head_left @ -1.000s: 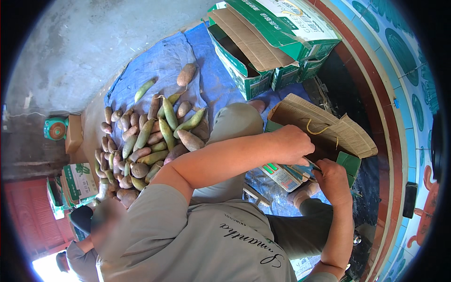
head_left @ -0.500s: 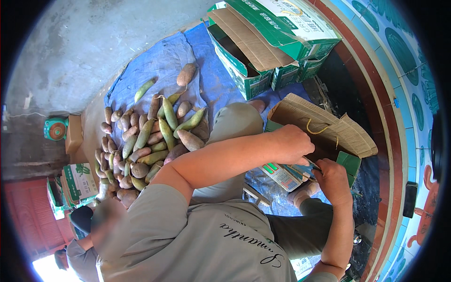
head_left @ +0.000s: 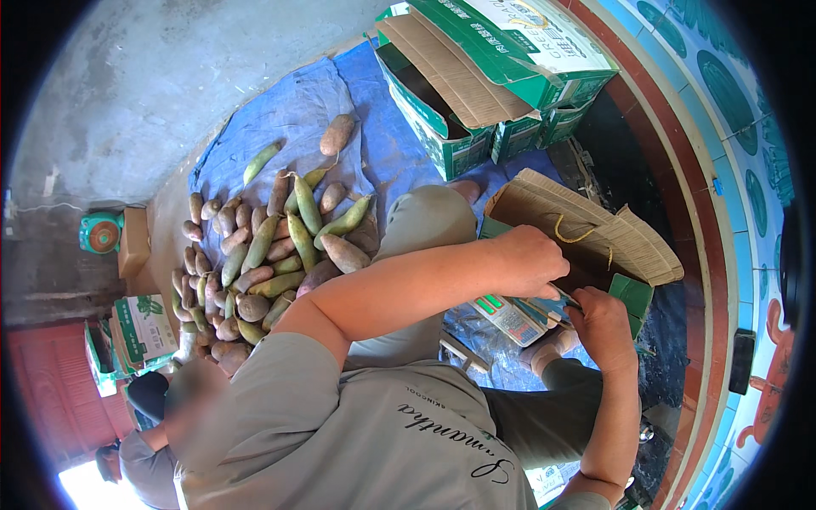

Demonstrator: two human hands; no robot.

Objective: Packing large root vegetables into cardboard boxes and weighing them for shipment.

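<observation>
Fingers curl on the left hand (head_left: 529,259) and right hand (head_left: 605,321); I cannot tell whether either grip is closed on anything. At one o'clock, just beside them, the open carton (head_left: 619,231) looks light and stiff yet easily creased, best held by its walls, not the flap. The scale (head_left: 512,323) sits at eight o'clock.
</observation>
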